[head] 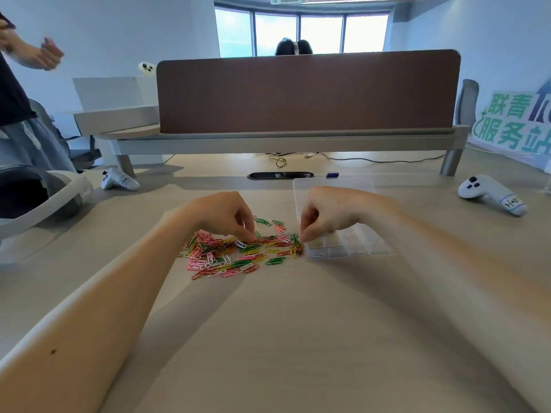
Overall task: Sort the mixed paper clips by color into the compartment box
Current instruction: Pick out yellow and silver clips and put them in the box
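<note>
Picked at mixed paper clips [238, 253] beside compartment box [351, 247].
Pinched clips with left hand [226, 216] and right hand [326, 213], fingers narrow; placed close, likely for short drops.

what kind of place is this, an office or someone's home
Most likely a shared open-plan office: the desk has a brown partition screen along its far edge, a cable port sits in the desktop, and a wide band of windows runs behind.

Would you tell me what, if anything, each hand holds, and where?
Cannot tell: left hand and right hand both dip curled fingers into the paper clips.
</note>
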`<state>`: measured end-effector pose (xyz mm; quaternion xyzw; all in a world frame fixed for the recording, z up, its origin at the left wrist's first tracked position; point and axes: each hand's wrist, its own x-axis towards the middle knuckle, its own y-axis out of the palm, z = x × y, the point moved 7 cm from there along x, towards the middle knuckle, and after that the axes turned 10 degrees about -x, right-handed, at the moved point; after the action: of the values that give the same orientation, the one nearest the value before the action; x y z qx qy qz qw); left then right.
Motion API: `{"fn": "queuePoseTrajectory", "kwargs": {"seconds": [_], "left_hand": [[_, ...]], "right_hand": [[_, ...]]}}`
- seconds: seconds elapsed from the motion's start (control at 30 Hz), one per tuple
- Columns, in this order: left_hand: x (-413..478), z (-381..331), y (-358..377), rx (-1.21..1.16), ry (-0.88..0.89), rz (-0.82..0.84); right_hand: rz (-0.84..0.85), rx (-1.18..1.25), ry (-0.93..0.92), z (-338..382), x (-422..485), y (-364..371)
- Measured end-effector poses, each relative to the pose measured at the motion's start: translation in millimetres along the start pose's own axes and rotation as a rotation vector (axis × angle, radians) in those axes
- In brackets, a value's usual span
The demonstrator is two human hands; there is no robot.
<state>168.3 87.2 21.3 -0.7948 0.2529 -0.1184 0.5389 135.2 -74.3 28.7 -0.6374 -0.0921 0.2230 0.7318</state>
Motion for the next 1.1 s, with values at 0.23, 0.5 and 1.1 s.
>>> {"fn": "queuePoseTrajectory", "kwargs": {"seconds": [0.23, 0.5, 1.1], "left_hand": [[-9.6, 8.0, -2.0, 0.025, -0.002, -0.050], [-9.2, 1.9, 11.2, 0.028, 0.055, -0.094], [-11.1, -2.8, 4.6, -0.024, 0.115, -0.215]], "right_hand": [[-0.105, -0.023, -0.016, 27.3, 7.6, -0.1], [-0.126, -0.146, 0.017, 47.2, 22.3, 22.5], [-0.121, -0.138, 0.036, 49.3, 20.3, 24.0]]}}
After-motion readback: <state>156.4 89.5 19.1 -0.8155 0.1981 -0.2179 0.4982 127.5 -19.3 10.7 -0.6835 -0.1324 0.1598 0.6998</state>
